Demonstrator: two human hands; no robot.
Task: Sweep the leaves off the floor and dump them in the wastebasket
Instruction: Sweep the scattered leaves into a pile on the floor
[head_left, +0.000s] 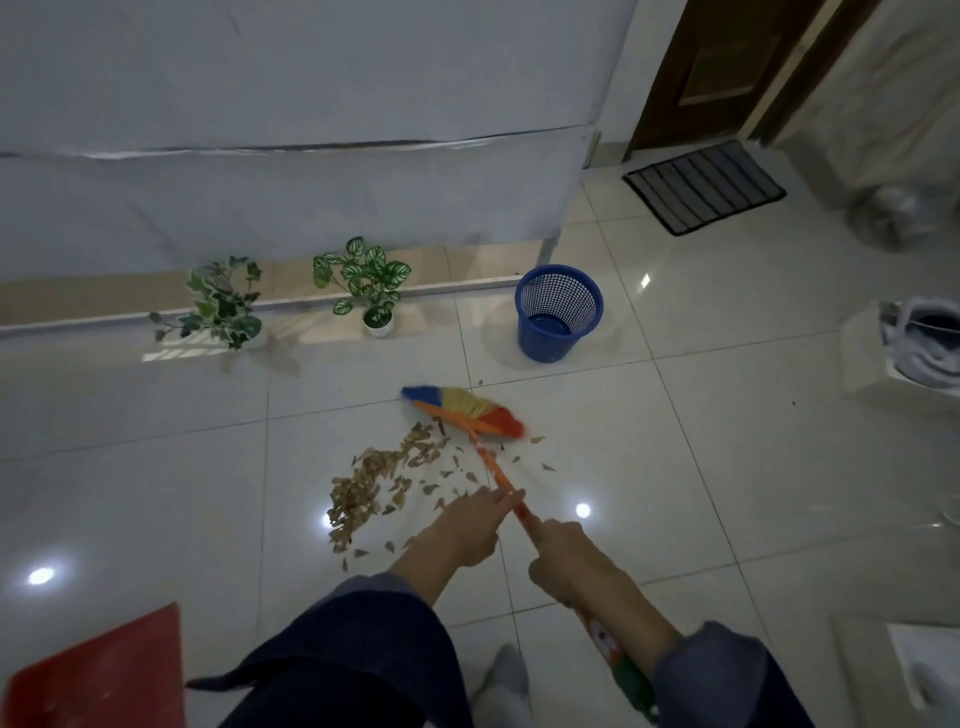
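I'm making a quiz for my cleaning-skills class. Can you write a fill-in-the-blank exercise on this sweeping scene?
1. The wastebasket by the wall is coloured ____.
2. Both the left hand and the right hand hold the handle of the ____.
3. The dry leaves lie in a pile on the tiled ____.
4. The number of potted plants standing along the wall is ____.

Missing words: blue; broom; floor; two

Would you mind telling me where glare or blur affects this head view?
Head view: dim overall; round lamp glare on the glossy floor; the broom head is motion-blurred; the dry leaves stay fairly sharp; wide-angle distortion bends the wall base.
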